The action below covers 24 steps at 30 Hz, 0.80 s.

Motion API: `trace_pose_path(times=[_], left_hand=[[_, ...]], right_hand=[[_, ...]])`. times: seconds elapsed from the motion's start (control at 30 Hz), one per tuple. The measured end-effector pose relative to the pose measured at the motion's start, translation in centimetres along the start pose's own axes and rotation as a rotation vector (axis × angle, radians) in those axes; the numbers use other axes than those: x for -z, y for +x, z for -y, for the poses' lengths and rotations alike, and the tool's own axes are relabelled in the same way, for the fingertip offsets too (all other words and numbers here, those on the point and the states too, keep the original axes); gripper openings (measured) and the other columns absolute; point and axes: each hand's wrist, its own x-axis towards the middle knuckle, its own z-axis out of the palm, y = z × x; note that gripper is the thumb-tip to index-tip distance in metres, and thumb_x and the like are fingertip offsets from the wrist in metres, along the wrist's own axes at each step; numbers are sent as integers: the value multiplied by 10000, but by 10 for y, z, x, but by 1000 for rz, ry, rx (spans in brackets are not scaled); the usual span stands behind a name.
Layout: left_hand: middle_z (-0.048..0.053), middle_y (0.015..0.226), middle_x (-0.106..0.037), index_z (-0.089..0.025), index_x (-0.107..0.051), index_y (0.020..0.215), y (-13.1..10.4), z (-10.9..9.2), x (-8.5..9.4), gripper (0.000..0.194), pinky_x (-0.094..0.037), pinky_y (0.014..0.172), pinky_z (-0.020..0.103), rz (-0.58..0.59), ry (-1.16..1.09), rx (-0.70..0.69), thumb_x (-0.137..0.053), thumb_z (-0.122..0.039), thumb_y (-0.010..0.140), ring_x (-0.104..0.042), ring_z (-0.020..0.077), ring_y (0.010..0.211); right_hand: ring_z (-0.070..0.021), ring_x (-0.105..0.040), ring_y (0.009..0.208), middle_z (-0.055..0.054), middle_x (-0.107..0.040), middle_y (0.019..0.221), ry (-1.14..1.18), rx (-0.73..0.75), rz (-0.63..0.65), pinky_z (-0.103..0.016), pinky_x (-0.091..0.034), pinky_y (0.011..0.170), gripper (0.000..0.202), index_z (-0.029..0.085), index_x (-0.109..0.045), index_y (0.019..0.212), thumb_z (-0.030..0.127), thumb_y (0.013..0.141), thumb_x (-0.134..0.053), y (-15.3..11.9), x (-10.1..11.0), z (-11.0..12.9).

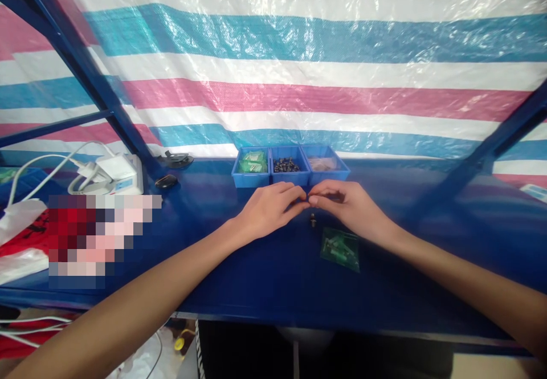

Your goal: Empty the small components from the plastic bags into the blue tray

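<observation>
My left hand (268,211) and my right hand (349,207) meet over the blue table, both closed in a pinch with fingertips almost touching. Whatever lies between the fingertips is too small to make out. Just below them a small dark metal fitting (313,220) rests on the table. Nearer to me, under my right wrist, lies a green transparent bag (341,250) with small parts inside. Behind my hands stand a blue bin (251,181) of green packets, a middle bin (294,178) of small dark metal pieces, and a right bin (335,176) of clear bags.
At the left are a power strip (135,176) with white chargers and cables, a black mouse-like object (166,181), and a red-and-white package (29,233), partly pixelated. Blue frame bars (81,71) rise at both sides before a striped plastic sheet (299,37).
</observation>
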Motion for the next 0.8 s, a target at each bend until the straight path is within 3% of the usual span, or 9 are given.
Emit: trace_pose_path(times=[0.27, 0.43, 0.6, 0.8], left_hand=[[25, 919, -667, -203, -633, 1036, 1, -3, 0, 296, -409, 634, 250, 12, 17, -11, -457, -441, 1048, -636, 155, 825], [27, 947, -677, -197, -623, 1062, 1, -3, 1, 269, -446, 695, 265, 12, -26, -2, -432, -387, 1063, -647, 163, 869], [27, 972, -690, -191, -614, 1063, 1, -4, 2, 270, -469, 728, 274, 19, -52, 7, -407, -365, 1072, -658, 171, 896], [28, 991, -690, -191, -608, 1082, 1, -5, 2, 273, -485, 747, 284, 42, -55, 26, -400, -365, 1074, -664, 181, 916]], right_hand=[[-226, -683, 829, -44, -740, 905, -29, 13, 9, -341, -548, 743, 259, 231, -718, 884, 481, 902, -654, -4, -2, 1], [-227, -689, 860, -48, -747, 922, -130, 76, 17, -334, -537, 743, 243, 232, -712, 938, 396, 972, -537, -5, 1, 2], [-173, -648, 705, -25, -760, 895, -286, 145, 18, -289, -469, 627, 162, 218, -719, 942, 290, 935, -574, -5, 1, 1], [-144, -630, 683, -7, -755, 883, -336, 196, 4, -266, -444, 611, 118, 217, -722, 938, 265, 932, -615, -7, 0, 1]])
